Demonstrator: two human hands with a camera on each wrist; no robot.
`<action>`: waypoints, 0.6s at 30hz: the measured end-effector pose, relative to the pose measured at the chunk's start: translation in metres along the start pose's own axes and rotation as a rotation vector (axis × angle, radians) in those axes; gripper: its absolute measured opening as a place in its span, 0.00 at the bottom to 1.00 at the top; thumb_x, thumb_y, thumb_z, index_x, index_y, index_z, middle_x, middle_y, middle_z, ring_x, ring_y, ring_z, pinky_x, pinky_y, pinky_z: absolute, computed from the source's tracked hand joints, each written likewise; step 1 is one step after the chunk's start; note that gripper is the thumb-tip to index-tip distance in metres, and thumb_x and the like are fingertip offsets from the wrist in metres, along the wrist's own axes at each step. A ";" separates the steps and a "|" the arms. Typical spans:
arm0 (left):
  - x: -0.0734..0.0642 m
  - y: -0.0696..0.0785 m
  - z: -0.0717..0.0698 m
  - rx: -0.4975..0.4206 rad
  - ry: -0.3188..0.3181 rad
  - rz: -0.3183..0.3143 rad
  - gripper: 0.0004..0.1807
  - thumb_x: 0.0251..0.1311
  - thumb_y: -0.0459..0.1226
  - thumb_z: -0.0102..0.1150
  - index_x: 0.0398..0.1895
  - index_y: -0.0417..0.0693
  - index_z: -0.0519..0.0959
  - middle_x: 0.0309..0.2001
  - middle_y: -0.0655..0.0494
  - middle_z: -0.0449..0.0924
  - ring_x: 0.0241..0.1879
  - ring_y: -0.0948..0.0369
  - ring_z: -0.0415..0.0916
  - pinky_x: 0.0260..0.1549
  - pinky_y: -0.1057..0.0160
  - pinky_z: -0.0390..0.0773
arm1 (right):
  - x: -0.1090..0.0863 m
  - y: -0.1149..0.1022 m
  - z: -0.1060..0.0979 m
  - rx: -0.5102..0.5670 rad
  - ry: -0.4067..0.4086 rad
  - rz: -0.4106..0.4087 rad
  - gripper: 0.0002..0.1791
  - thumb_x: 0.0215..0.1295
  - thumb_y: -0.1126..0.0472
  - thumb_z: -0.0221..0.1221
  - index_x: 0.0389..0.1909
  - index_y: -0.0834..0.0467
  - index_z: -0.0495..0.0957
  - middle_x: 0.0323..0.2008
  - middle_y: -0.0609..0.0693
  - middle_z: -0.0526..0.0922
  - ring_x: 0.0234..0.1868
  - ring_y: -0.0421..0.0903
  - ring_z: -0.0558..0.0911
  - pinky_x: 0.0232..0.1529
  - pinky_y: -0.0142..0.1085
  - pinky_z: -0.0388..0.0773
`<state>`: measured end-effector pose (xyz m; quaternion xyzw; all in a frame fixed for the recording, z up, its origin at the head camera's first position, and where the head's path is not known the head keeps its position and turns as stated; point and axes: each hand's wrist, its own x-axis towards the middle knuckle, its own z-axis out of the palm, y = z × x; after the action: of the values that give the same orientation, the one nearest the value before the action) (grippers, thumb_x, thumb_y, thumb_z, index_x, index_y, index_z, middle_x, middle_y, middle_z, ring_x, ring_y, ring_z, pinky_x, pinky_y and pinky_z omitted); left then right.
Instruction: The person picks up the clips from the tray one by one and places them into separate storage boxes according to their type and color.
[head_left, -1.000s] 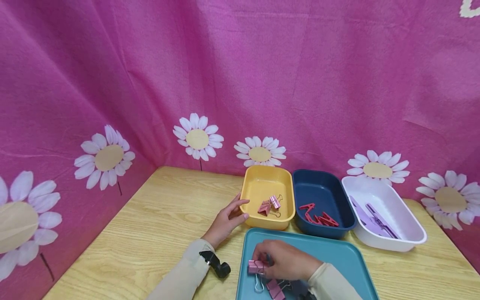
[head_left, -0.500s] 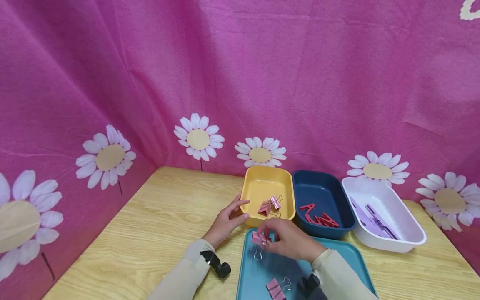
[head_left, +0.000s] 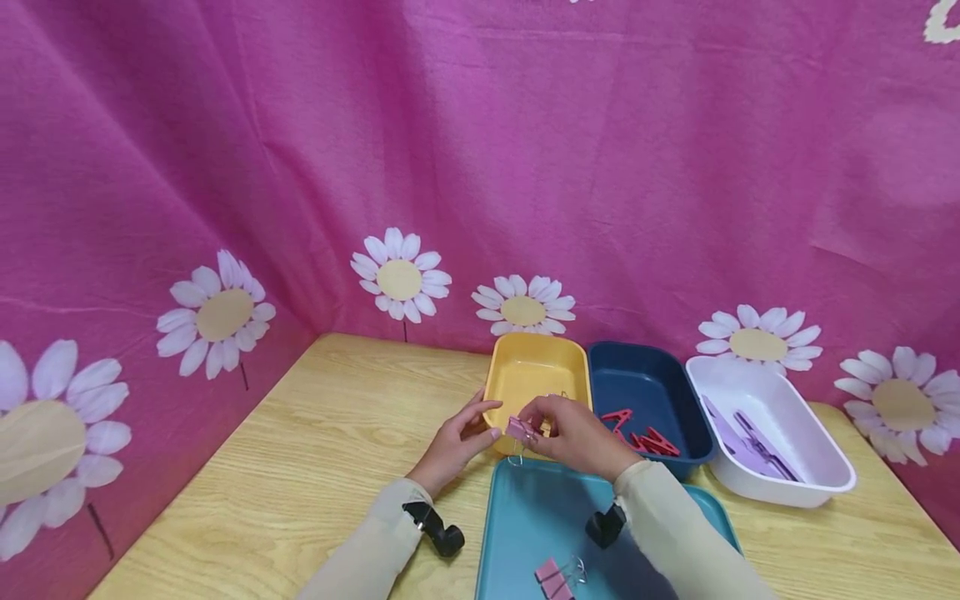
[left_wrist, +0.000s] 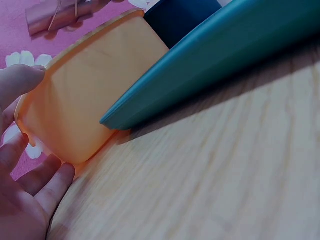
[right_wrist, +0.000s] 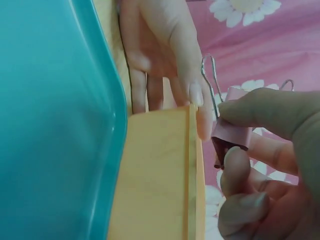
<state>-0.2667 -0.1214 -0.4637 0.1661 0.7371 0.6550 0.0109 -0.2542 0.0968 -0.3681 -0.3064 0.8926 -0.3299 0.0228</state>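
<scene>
My right hand [head_left: 577,433] pinches a pink binder clip [head_left: 521,429] between thumb and fingers, over the front edge of the yellow bin [head_left: 517,358]. In the right wrist view the held binder clip [right_wrist: 234,125] shows its dark inside and its wire handles. My left hand [head_left: 457,437] grips the bin's front left corner, with the thumb at the rim and other fingers along the outer wall. Binder clips inside the yellow bin are mostly hidden behind my right hand. More pink binder clips [head_left: 555,581] lie low on the teal tray [head_left: 517,517].
A navy bin [head_left: 637,371] with red clothespins [head_left: 654,442] stands against the yellow bin's right side. Farther right is a white bin [head_left: 806,433] holding purple items [head_left: 750,446]. A pink flowered cloth [head_left: 525,167] hangs behind the wooden table [head_left: 360,400].
My right hand has lifted a pink binder clip off the teal tray and moved it away from me to the yellow bin's front edge. The left hand has stayed at the bin's corner.
</scene>
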 end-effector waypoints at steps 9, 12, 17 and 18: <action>-0.008 0.023 0.001 -0.012 -0.010 -0.006 0.24 0.66 0.35 0.58 0.65 0.44 0.70 0.77 0.48 0.42 0.68 0.45 0.59 0.64 0.50 0.66 | 0.023 0.010 -0.003 0.036 0.030 0.042 0.11 0.60 0.57 0.66 0.43 0.51 0.81 0.33 0.45 0.79 0.32 0.45 0.76 0.30 0.37 0.79; -0.007 0.020 0.002 -0.014 -0.007 -0.023 0.24 0.66 0.36 0.58 0.65 0.46 0.71 0.77 0.51 0.42 0.69 0.46 0.58 0.65 0.51 0.64 | 0.029 0.015 -0.002 0.039 0.030 0.070 0.10 0.60 0.57 0.66 0.43 0.52 0.81 0.32 0.45 0.80 0.29 0.45 0.76 0.28 0.36 0.78; -0.003 0.006 0.001 -0.016 0.002 -0.017 0.24 0.65 0.40 0.59 0.64 0.53 0.72 0.77 0.56 0.43 0.69 0.51 0.59 0.65 0.54 0.65 | 0.037 0.019 0.000 0.032 0.037 0.108 0.10 0.59 0.61 0.67 0.42 0.54 0.81 0.31 0.46 0.79 0.28 0.44 0.76 0.28 0.35 0.78; -0.002 0.004 0.001 -0.016 0.004 -0.012 0.24 0.65 0.41 0.60 0.64 0.54 0.72 0.77 0.57 0.44 0.69 0.52 0.59 0.65 0.54 0.65 | 0.039 0.019 0.000 0.029 0.036 0.114 0.10 0.59 0.60 0.67 0.41 0.55 0.81 0.31 0.47 0.79 0.28 0.44 0.76 0.29 0.35 0.78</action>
<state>-0.2634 -0.1210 -0.4600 0.1601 0.7328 0.6612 0.0147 -0.2960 0.0865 -0.3734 -0.2487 0.9040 -0.3466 0.0299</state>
